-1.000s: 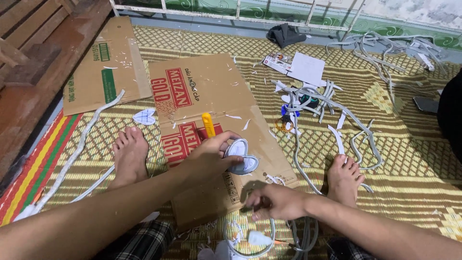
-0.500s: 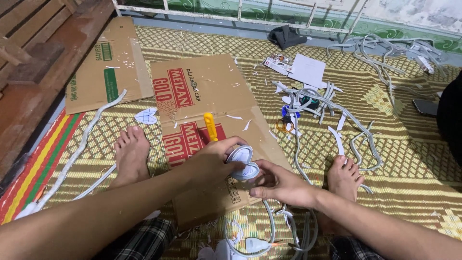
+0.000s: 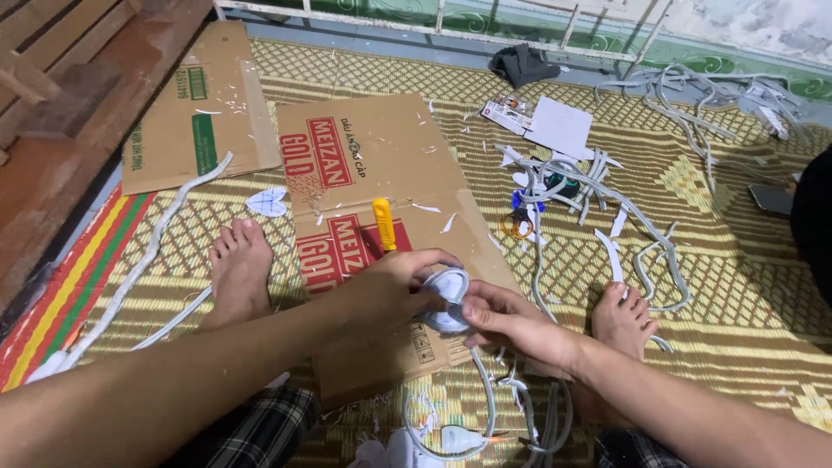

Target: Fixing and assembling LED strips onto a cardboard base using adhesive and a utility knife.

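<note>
Left hand (image 3: 390,290) and right hand (image 3: 511,325) both grip small white-grey rounded cut-out piece (image 3: 446,290) above flattened brown cardboard box (image 3: 381,173) with red panels. Yellow utility knife (image 3: 383,224) just beyond. Second cardboard sheet (image 3: 195,113), green label, far left.

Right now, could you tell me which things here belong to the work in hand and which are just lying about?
In hand:
left hand
right hand
white heart-shaped piece
cardboard sheet
yellow cutter

Lying about:
second cardboard
grey strips
dark cloth
</note>
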